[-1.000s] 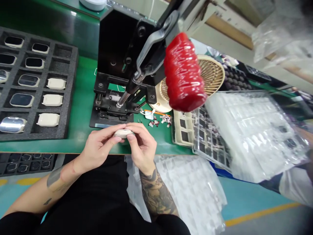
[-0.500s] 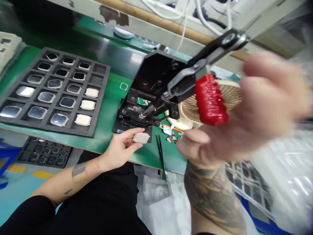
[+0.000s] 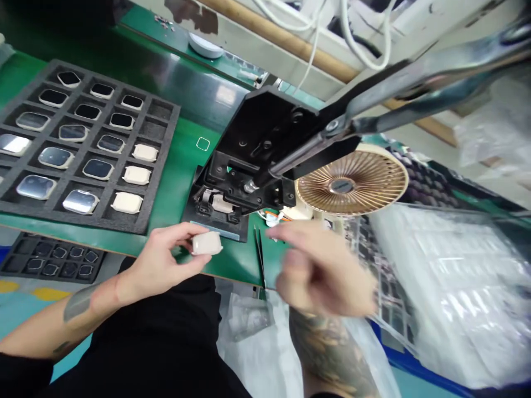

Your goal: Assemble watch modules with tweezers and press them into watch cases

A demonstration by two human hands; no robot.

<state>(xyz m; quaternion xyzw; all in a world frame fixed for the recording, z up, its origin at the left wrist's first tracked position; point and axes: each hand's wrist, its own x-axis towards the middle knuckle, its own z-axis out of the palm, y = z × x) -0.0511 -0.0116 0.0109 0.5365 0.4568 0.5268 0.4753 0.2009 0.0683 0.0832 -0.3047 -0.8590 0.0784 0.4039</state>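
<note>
A worker's left hand (image 3: pixel 160 262) pinches a pale case (image 3: pixel 207 243) by one end, thumb below and fingers above, over the green bench (image 3: pixel 236 262) just in front of a black hand press (image 3: pixel 265 130). The case's other end juts out unsupported, so a slack or slippery grip could let it tip and drop, and with the bench's front edge so near it might carry on to the floor. The right hand (image 3: pixel 327 271), blurred, hangs above the front of the bench with a finger reaching forward and the rest loosely curled; from where I stand I cannot tell whether it holds anything. Close beside it lie dark tweezers (image 3: pixel 259 254), one end at the bench edge, where a careless brush of the hand could send them over. A pale piece (image 3: pixel 223 203) sits low in the press beneath the long metal lever (image 3: pixel 415 76); if it lies crooked, pressure could mark it, and fingers under there could be nipped. At left, a foam tray (image 3: pixel 155 176) holds more cases and glossy screens, which a stray elbow could jolt and scratch.
</note>
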